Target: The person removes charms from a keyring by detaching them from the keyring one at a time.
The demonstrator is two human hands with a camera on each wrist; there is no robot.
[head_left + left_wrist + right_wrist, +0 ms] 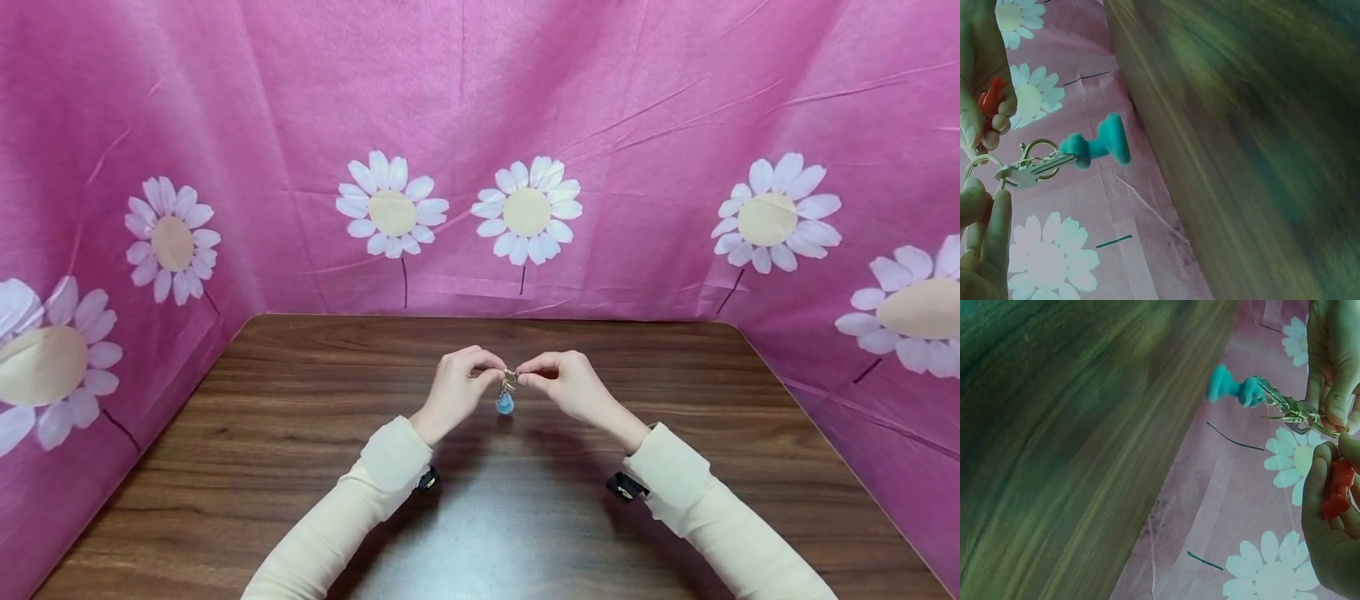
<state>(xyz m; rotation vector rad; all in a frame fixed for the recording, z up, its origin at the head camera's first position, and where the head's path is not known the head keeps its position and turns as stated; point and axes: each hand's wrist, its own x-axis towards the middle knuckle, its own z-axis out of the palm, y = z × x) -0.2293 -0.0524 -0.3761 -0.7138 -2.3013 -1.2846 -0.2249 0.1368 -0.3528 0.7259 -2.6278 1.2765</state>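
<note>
Both hands meet above the middle of the wooden table (285, 433) and pinch a small metal key ring (511, 374) between them. My left hand (497, 375) pinches the ring (977, 167) from the left, my right hand (527, 378) from the right. A silver key (1035, 170) and a teal blue charm (505, 404) hang from the ring, clear of the table. The charm (1229, 387) dangles below the fingers. My right hand (1334, 447) also has a small red piece (1335, 487) tucked in its curled fingers.
Pink cloth printed with white daisies (525, 212) walls in the table at the back and on both sides. Cream sleeves (375, 475) cover both forearms, with a black wrist mount (624, 487) under each.
</note>
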